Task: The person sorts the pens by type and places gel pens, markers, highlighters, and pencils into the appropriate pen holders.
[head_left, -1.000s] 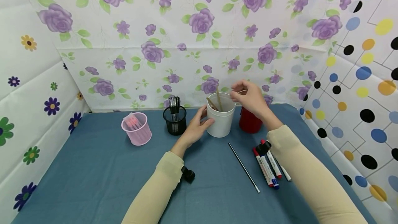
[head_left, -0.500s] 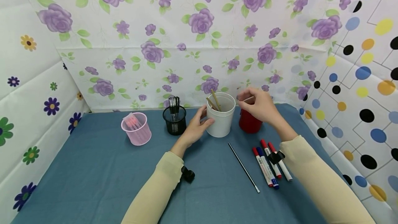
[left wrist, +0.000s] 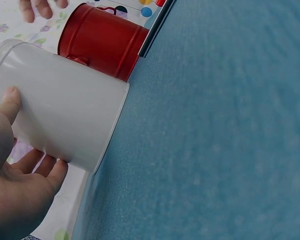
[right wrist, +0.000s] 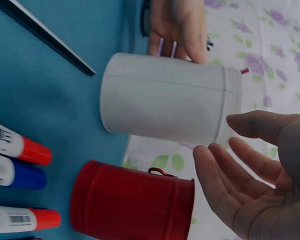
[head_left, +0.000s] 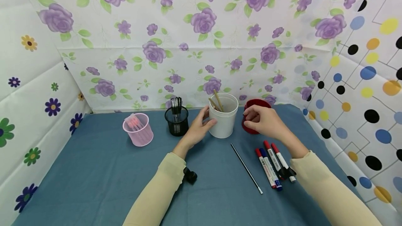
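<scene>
My left hand (head_left: 198,128) grips the side of a white bucket (head_left: 221,126), thumb on the near side and fingers round the back. The left wrist view shows this thumb and these fingers against the bucket's wall (left wrist: 70,105). Two thin yellowish sticks (head_left: 218,100), which look like pencils, lean inside it. My right hand (head_left: 265,121) holds nothing; its fingers are loosely bent in front of a small red bucket (head_left: 257,102), partly hiding it. In the right wrist view the right hand's fingers (right wrist: 210,170) are near the rims of both buckets.
A dark pencil (head_left: 246,168) lies in front of the white bucket. Several markers (head_left: 268,168) with red and blue caps lie under my right wrist. To the left stand a black mesh cup (head_left: 178,125) of pens and a pink basket (head_left: 139,133) with pink-tipped items.
My right hand has drawn away from the white bucket's rim, right and down towards the red one. One stick has tipped left inside the white bucket. My left hand has stayed put.
</scene>
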Demonstrator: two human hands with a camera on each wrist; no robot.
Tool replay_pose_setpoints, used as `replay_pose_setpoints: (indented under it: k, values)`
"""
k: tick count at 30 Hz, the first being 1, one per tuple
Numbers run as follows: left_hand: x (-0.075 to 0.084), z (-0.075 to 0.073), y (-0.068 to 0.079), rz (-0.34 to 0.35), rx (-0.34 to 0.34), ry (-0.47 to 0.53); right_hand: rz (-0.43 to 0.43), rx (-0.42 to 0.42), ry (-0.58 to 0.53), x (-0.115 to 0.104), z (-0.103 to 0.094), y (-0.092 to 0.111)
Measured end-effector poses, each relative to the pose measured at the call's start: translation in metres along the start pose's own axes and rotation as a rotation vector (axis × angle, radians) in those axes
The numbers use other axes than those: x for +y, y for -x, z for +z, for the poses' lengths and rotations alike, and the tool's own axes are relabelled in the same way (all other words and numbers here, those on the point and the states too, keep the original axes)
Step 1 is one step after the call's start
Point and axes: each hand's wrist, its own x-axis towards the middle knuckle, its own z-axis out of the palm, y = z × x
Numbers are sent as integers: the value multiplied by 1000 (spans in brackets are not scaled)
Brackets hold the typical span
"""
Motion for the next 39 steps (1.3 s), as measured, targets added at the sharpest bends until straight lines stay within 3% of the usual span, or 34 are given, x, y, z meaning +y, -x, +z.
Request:
replay_pose_setpoints:
  k: [11,22,32,35,39]
  values:
    - [-1,0,0,9,3,8,-24,-91,7,7,24,24]
    - [2,1,0,0,4,26,21,-195,37,13,40,46]
    - [32,1,12,-13,-15,48,62,-264,87,13,54,62]
    - [29,0,10,-18,-21,46,52,-278,89,12,59,67]
    - [13,0,3,-21,-13,45,45,-297,71,12,65,72]
